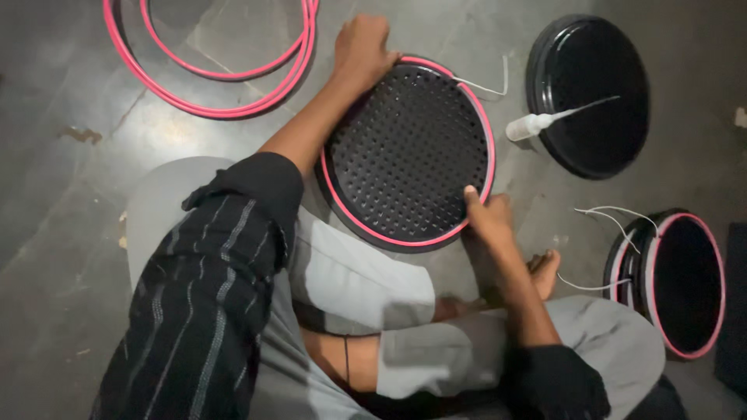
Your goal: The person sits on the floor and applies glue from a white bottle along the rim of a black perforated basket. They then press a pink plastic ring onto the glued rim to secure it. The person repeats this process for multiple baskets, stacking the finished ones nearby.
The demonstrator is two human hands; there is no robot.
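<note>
The left hand [362, 47] is clenched on the far rim of a round black perforated disc [408, 152] lying on the floor [62, 233], likely steadying it. The right hand [489, 218], thumb out, presses the pink strip [487, 148] edging the near rim. Beyond lie a glue bottle [531, 124], a glossy black lid [595, 93], pink coils [226, 78] and stacked discs [677, 284].

Grey floor [70, 233]: perforated disc [408, 148], pink tubing coils [210, 93], black lid [591, 93].
</note>
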